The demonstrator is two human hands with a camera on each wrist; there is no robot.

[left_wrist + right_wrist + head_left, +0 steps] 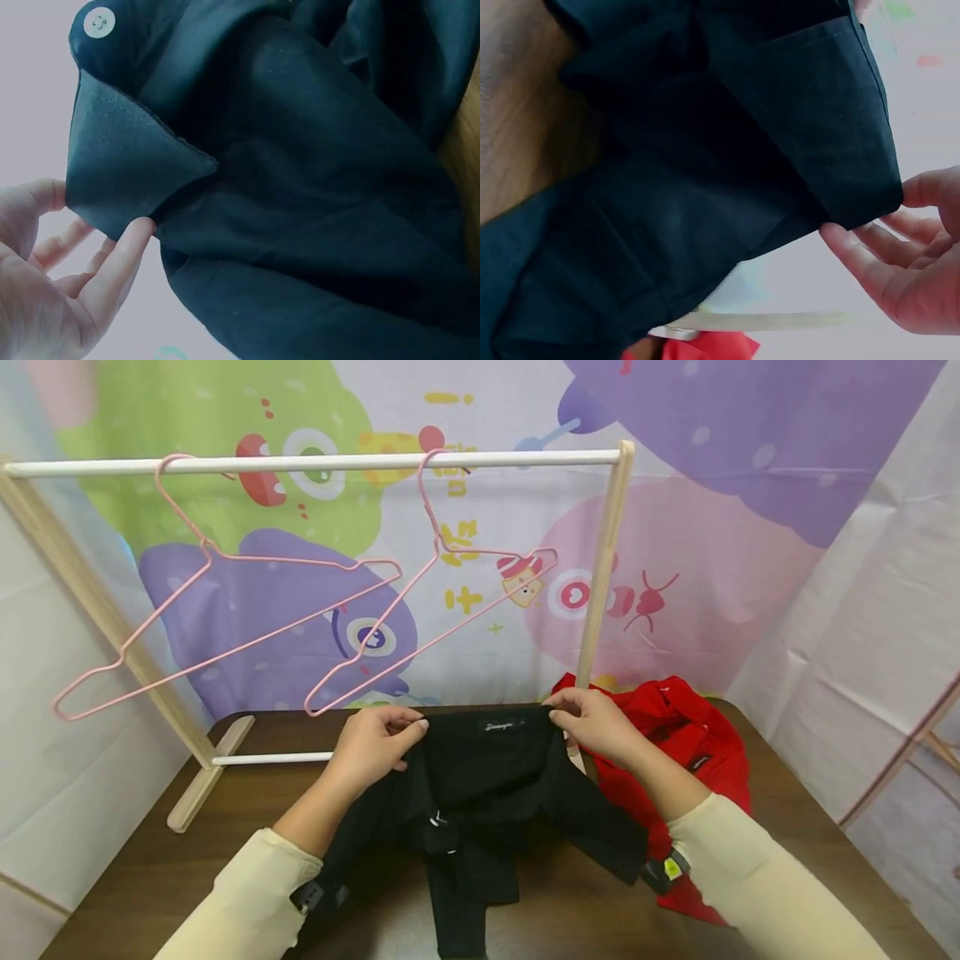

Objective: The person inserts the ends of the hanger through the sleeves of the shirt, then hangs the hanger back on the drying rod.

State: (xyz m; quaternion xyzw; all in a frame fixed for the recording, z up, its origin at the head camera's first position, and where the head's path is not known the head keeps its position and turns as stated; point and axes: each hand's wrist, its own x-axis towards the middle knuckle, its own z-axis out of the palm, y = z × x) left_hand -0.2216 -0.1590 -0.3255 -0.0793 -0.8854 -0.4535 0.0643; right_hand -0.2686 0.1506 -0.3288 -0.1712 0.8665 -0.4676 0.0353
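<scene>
A black garment (487,768) is held up by the two ends of its top edge, over the brown table. A small label with pale lettering (504,725) sits near that edge. At the garment's left corner, my left hand (377,745) pinches the cloth between thumb and fingers; a white button (99,22) shows on a rounded tab nearby. My right hand (596,724) pinches the opposite corner, with a folded flap (817,112) beside its fingertips. Lower parts of the garment spread to both sides, and narrow black strips (461,922) hang in the middle. Its exact kind cannot be told.
Behind the garment stands a wooden rack with a white rail (322,462). Two pink hangers, the left one (165,610) and the right one (397,602), hang from it. A red garment (697,727) lies crumpled at the table's right. A patterned cloth (480,410) covers the back.
</scene>
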